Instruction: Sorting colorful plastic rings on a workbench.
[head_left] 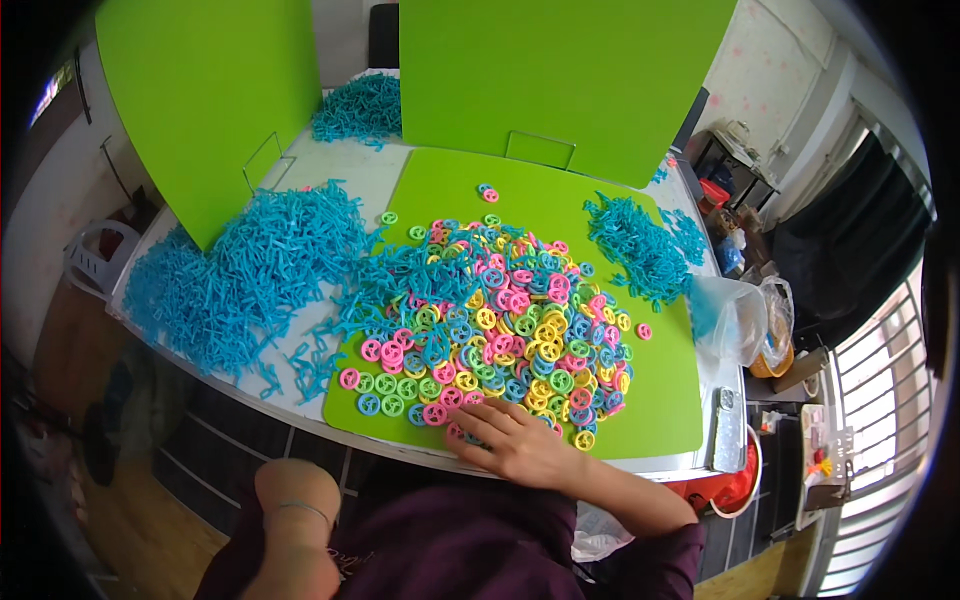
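My right hand [520, 445] lies palm down over the near edge of a pile of small plastic wheels [520, 340]. Its fingers are stretched out and slightly apart, touching pink wheels [452, 398]. The wheels are pink, yellow, blue and green rings with spokes. To the left of those fingers, several green wheels [390, 408] lie flat in loose rows at the front of a green board [660, 400]. My left hand [297, 487], a thin band on its wrist, is off the table near my lap; its fingers are hidden.
Large heaps of small blue plastic pieces [270, 270] cover the table's left side; more blue pieces [640, 245] lie to the right. Upright green panels [560, 80] stand at the back. A phone [729, 430] rests at the right corner, near a clear plastic bag [730, 318].
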